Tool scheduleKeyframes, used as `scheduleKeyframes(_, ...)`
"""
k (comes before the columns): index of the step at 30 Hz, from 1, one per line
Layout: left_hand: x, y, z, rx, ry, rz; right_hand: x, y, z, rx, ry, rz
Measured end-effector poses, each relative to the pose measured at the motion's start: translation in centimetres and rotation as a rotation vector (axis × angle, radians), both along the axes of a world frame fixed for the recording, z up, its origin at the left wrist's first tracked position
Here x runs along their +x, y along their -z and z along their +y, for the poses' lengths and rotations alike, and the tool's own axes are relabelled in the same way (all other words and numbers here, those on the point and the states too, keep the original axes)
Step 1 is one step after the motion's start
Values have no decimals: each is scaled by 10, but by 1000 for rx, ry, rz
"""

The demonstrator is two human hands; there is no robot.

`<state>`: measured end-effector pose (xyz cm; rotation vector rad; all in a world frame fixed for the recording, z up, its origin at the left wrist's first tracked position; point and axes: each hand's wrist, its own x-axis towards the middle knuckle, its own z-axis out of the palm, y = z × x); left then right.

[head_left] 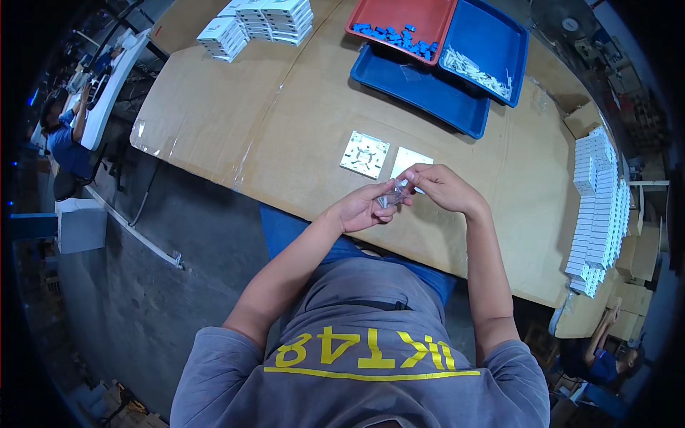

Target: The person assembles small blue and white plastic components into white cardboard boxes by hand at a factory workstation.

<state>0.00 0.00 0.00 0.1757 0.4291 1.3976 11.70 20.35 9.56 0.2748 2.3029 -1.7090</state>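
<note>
Between my hands, above the table's near edge, is a small clear plastic bag (394,194); whatever is inside it is too small to make out. My left hand (362,207) is closed on the bag from the left. The fingers of my right hand (444,187) pinch its upper right end. Just beyond them a square white plate (365,155) with dark curved marks or slots lies flat on the table. Beside it to the right lies a second, plainer white piece (412,158), partly hidden by my right hand.
At the back, a red tray (435,18) holds blue parts and a blue tray (520,53) holds white parts. Another blue tray (428,100) sits partly beneath them. White boxes (257,21) are stacked far left, more (596,207) along the right edge. Two people work farther off.
</note>
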Motion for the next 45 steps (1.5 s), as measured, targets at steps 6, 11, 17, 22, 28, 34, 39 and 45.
scheduleKeyframes(6,-3,14,1,95,18,-101,-7,-11,11,102,39,63)
scheduleKeyframes(11,2,7,0,76,-4,-36,-22,-7,59,242,297,125)
scheduleKeyframes(17,18,-26,-7,157,79,460,-67,11,167,594,665,459)
scheduleKeyframes(22,28,-48,-7,110,-35,694,-116,-2,206,906,711,395)
scheduleKeyframes(28,35,-61,-8,40,-186,649,-152,15,230,1226,574,367)
scheduleKeyframes(34,33,-59,-28,-181,-150,530,-153,20,239,1230,591,360)
scheduleKeyframes(39,29,-47,-44,-208,-238,333,-137,-25,199,-127,903,586)
scheduleKeyframes(45,23,-28,-38,-129,-289,91,-69,-49,119,-85,851,610)
